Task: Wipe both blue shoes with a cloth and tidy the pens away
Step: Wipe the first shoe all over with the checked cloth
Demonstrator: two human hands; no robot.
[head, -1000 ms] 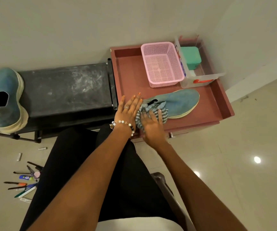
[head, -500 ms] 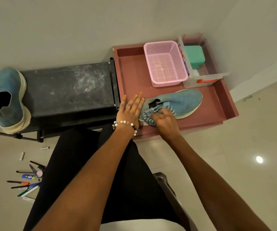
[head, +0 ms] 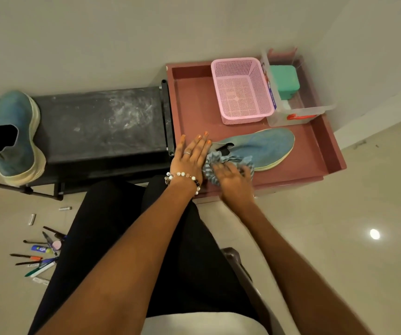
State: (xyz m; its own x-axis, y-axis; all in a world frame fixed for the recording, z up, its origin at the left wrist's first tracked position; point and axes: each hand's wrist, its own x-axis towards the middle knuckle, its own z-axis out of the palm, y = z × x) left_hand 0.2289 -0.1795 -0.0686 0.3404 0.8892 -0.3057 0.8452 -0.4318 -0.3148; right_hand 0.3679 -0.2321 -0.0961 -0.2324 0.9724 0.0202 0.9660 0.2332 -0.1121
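Shoe (head: 264,147), blue, lay on its side in the red tray (head: 325,146), toe toward the clear bin (head: 300,112), just below the pink basket (head: 241,90). Left hand (head: 192,158) rested flat against its heel end, fingers straight, grip not closed on anything. Right hand (head: 234,177) pressed the striped cloth (head: 212,163) against the collar; it was blurred, so the grip could not be told for certain. Half a second before, this hand sat fisted on the cloth further up the shoe; it had since drawn back toward the heel, while the left hand had not shifted. Judged: a wiping stroke under way on this shoe, not finished. Second shoe (head: 13,136) stood on the black tabletop (head: 98,122), well apart, apparently not yet wiped. Pens (head: 40,255) lay scattered on the floor (head: 339,226), left of the lap, not yet tidied
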